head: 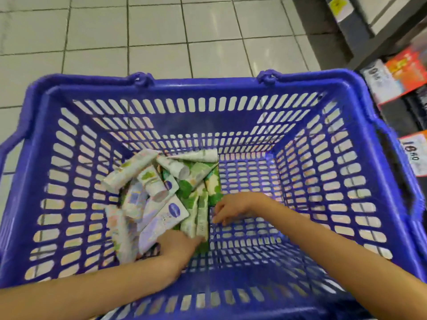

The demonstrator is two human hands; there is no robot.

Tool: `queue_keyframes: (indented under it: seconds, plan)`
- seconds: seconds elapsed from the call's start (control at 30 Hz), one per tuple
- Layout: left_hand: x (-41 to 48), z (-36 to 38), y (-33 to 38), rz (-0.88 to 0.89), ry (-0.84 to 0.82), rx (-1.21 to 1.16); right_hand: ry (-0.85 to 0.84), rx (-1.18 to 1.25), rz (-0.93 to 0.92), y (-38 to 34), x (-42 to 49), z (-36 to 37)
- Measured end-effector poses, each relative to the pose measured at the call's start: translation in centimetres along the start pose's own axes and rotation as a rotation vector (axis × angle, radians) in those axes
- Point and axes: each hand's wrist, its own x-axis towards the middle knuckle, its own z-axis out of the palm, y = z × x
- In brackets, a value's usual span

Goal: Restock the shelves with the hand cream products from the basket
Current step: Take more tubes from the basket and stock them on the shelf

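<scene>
A blue plastic basket (208,88) fills the view, and a pile of hand cream tubes (159,195) lies in the left half of its floor. The tubes are white, lavender and green-patterned. My left hand (179,247) is at the near end of the pile, against a lavender tube (161,218) and the green-white tubes (196,220). Its fingers are blurred and partly hidden, so the grip is unclear. My right hand (233,209) hovers just right of the pile with loosely curled fingers. It holds nothing, and its fingertips are near the basket floor.
Store shelves (392,31) with boxed goods and price tags (413,151) run along the right side, close to the basket's right rim. White floor tiles (161,38) lie beyond the basket. The right half of the basket floor (249,227) holds no products.
</scene>
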Motion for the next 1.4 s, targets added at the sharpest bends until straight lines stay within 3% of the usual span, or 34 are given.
queue_keyframes:
  seconds: [0.13, 0.2, 0.27, 0.37, 0.53, 0.63, 0.73, 0.83, 0.97, 1.13, 1.23, 1.4]
  plan:
    - [0.1, 1.5, 2.5, -0.227, 0.064, -0.145, 0.071, 0.217, 0.003, -0.2, 2.6, 3.1]
    - [0.6, 1.6, 2.5, -0.225, 0.068, -0.287, 0.075, 0.358, 0.003, -0.1, 2.6, 4.0]
    - [0.1, 1.5, 2.0, -0.056, 0.003, -0.473, 0.052, 0.414, -0.001, 0.7, 2.1, 3.4]
    - [-2.2, 0.7, 2.6, 0.223, -0.237, -0.791, 0.102, 0.474, -0.027, 1.9, -0.4, 1.1]
    - [-5.4, -1.4, 7.6, 0.563, -0.283, -0.757, 0.444, 0.776, -0.239, 3.7, -9.9, -3.0]
    - [-7.6, -3.4, 12.1, 0.56, -0.605, -0.972, 0.674, 0.673, -0.282, 5.2, -16.8, -4.4]
    - [-11.2, -4.7, 16.3, 0.746, -0.847, -0.907, 0.772, 0.727, -0.387, 6.8, -23.5, -4.6]
    - [-15.3, -3.9, 19.3, 0.983, -0.904, -0.811, 0.753, 1.1, -0.478, 9.2, -28.9, -3.0]
    - [-19.6, -0.4, 21.9, 1.2, -0.96, -0.644, 0.941, 1.194, -0.563, 13.7, -33.7, 1.2]
    - [-25.0, 7.2, 23.5, 1.225, -1.196, -0.435, 1.081, 1.378, -0.612, 18.7, -36.5, 10.0]
    - [-28.3, 11.5, 23.9, 1.198, -1.297, -0.354, 1.274, 1.47, -0.704, 20.6, -38.6, 14.5]
    - [-32.7, 14.9, 25.2, 1.373, -1.29, -0.259, 1.547, 1.386, -0.713, 24.0, -42.3, 18.1]
